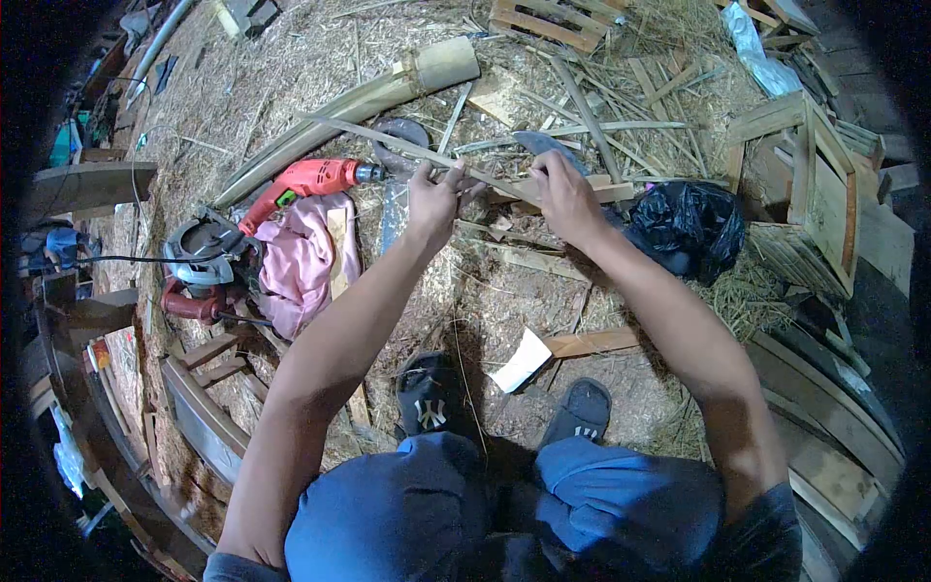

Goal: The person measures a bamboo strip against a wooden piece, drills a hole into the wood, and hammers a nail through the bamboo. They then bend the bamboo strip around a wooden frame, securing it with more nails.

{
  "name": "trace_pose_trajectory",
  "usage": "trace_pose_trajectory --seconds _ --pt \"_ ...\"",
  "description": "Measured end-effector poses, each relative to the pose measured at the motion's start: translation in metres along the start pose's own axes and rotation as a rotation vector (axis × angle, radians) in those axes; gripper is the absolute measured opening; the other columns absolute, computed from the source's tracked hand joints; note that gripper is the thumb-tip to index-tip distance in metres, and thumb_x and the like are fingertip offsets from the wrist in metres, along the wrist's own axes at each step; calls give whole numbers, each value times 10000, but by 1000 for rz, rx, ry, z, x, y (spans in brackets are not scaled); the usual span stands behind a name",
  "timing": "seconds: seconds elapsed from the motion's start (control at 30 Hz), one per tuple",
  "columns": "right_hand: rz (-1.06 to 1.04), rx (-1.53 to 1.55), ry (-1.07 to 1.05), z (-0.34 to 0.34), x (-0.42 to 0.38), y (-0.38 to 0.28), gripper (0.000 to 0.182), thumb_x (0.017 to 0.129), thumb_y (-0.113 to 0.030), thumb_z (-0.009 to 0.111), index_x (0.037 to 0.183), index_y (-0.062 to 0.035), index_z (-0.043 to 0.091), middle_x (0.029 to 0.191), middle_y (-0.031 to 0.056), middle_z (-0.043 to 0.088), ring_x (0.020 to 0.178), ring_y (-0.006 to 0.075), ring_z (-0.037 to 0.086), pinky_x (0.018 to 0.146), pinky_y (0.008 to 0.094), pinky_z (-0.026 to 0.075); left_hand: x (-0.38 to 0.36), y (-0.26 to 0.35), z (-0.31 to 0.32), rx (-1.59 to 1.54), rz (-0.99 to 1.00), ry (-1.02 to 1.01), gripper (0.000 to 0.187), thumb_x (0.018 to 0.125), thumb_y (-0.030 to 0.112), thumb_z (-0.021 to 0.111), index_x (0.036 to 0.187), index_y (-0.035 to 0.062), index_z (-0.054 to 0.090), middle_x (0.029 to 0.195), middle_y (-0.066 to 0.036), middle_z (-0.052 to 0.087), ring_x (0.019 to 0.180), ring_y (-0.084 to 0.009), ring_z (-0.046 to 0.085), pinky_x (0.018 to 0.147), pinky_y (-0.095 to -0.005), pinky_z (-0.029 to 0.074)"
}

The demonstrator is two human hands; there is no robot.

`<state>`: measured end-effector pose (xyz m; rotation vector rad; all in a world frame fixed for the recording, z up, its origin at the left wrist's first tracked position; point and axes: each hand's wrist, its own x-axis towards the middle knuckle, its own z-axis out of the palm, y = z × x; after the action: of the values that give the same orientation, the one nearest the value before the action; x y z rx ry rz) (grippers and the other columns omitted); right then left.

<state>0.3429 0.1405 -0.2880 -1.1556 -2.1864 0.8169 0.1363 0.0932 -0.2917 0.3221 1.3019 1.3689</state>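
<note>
A long thin wooden strip (373,136) slants across in front of me, from the upper left down toward my right hand. My left hand (433,202) is closed round it, with the fingers pinching it near its middle. At its lower right end, my right hand (567,199) has its fingers closed on the strip. Just beyond the right hand shows a dark curved blade (550,148), partly overlapped by the knuckles; its handle is hidden. Under the strip, between the hands and the ground, lie loose wood pieces (538,260).
Left are a red drill (308,182), a circular saw (204,254) and a pink cloth (301,262). A split bamboo pole (448,64) lies beyond. On the right sit a black plastic bag (690,225) and a wooden crate (807,194). White paper (523,363) lies near my slippers (579,409).
</note>
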Motion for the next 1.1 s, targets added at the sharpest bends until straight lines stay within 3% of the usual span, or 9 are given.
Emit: trace_pose_trajectory --seconds 0.3,0.43,0.67,0.73,0.8,0.87,0.97,1.07,1.1 --pt "-146 -114 -75 -23 -3 14 107 889 -122 650 922 -23 625 941 142 627 952 353 607 833 445 481 3 8 -19 345 -99 -2 289 946 189 696 1084 -31 568 869 -94 670 709 -167 675 565 -269 543" --pt "-324 -448 -196 -41 -17 24 116 841 -108 658 944 -63 631 1046 87 599 1048 293 571 893 419 464 0 12 -29 338 -118 -18 267 961 169 674 1073 -49 569 809 -82 658 618 -141 632 505 -253 503" --pt "-347 -686 -229 -45 -24 19 115 799 -107 631 902 -58 616 1046 70 571 1065 280 544 875 415 466 -5 19 -51 326 -107 -55 313 994 263 622 1119 -22 588 827 -93 670 633 -154 646 524 -271 524" --pt "-361 -655 -172 -57 -22 8 124 792 -103 665 889 -55 604 997 95 587 1021 307 569 843 418 477 -11 24 -56 510 -38 78 300 987 263 631 1088 -19 607 787 -89 674 568 -132 612 479 -263 488" --pt "-86 -303 -80 -65 -18 -7 161 798 -101 702 911 -46 601 916 132 615 926 340 608 774 448 482 -12 29 -64 512 1 83 321 980 281 640 1078 -24 626 787 -87 677 568 -126 613 486 -271 493" --pt "-54 -206 -25 -69 -13 -25 180 829 -101 712 965 -47 608 887 163 648 842 375 624 722 448 485 -15 37 -71 573 146 -32 313 980 277 641 1072 -22 651 781 -80 684 602 -114 622 496 -262 497" --pt "265 16 -178 -65 -1 -45 244 829 -107 746 1027 -36 623 921 129 686 831 276 659 754 372 502 -20 55 -75 606 241 -85 267 978 250 645 1035 -2 710 770 -56 700 658 -87 627 557 -256 505" --pt "240 226 -144 -50 12 -78 254 830 -103 754 1040 -21 637 894 94 684 826 194 642 769 344 507 -21 76 -81 731 399 -154 236 953 233 677 1017 16 744 823 -56 733 702 -85 641 632 -264 518" --pt "39 115 -97 -28 19 -46 264 826 -127 774 1029 -6 655 891 83 683 823 161 620 780 315 504 -14 75 -88 727 420 -192 237 944 239 687 1026 25 747 849 -65 742 725 -93 652 656 -270 524"
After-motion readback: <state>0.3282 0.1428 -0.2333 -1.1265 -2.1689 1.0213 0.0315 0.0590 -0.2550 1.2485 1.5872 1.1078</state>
